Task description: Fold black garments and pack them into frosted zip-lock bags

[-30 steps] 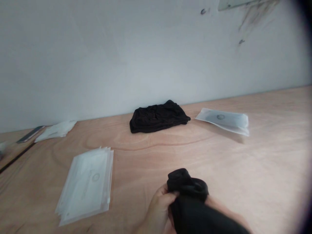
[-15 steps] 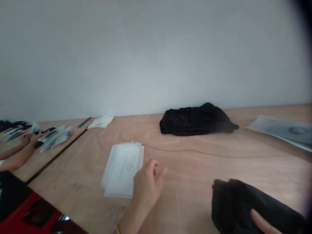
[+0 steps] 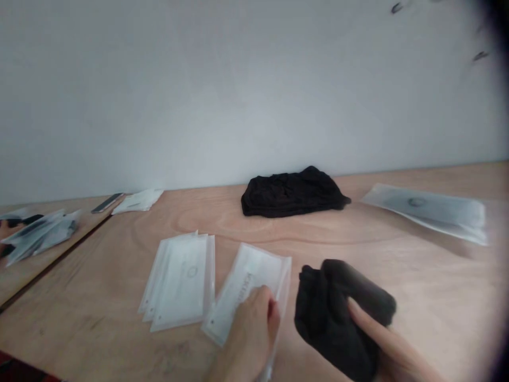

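Pale wall (image 3: 199,95) behind the black cloth pile (image 3: 294,196); under the pile, a wooden table (image 3: 318,239) with a dark seam (image 3: 59,261) well to the left. Just right of the pile, a filled translucent pouch (image 3: 429,209), lying aslant with a ring-shaped mark. In front of the pile and slightly right, folded black cloth (image 3: 338,323), gripped by the right hand (image 3: 387,345), thumb pressed on top, other fingers hidden. Front-left of the pile, overlapping white pouches (image 3: 181,281). Between these and the folded black cloth, also front-left of the pile, a single white pouch (image 3: 254,268) with lettering, held in the closed, curled fingers of the left hand (image 3: 254,326). Far left of the pile, glossy clear pouches (image 3: 43,233), then white sheets (image 3: 138,200) beside a slim dark slab (image 3: 107,203), both nearer the pile.
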The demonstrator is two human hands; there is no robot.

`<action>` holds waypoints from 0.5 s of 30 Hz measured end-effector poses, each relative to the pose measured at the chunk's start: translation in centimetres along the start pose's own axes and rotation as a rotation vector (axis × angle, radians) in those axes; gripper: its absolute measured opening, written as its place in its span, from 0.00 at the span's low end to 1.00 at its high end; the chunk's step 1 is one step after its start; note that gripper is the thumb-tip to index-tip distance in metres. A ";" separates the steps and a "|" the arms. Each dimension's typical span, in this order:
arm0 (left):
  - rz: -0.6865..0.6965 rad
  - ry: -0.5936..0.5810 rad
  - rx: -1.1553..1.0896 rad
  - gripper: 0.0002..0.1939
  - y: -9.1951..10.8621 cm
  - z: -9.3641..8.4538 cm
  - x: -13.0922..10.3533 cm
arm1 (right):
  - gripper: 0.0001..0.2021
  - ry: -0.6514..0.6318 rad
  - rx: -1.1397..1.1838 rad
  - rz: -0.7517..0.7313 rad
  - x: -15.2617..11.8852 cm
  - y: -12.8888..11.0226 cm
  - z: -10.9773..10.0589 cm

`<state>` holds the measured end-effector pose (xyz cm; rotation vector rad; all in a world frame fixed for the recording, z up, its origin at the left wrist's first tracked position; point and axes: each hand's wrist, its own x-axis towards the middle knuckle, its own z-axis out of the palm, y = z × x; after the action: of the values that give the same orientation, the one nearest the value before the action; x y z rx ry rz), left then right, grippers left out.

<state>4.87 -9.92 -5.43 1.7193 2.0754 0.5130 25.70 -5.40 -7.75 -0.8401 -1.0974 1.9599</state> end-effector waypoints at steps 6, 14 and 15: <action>0.132 0.094 -0.421 0.12 3.1 1.9 -0.7 | 0.21 0.129 0.113 0.096 -0.2 -0.5 2.3; 0.472 0.302 -0.137 0.08 3.6 2.9 -1.4 | 0.09 -0.083 -0.735 -0.054 0.6 -1.6 1.6; 0.507 0.318 -0.097 0.08 3.8 3.0 -1.6 | 0.09 -0.101 -0.811 -0.027 0.5 -2.0 1.7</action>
<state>9.90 -10.73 -5.89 2.2248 1.7491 1.0797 24.63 -4.89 -5.35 -1.1216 -2.0017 1.5193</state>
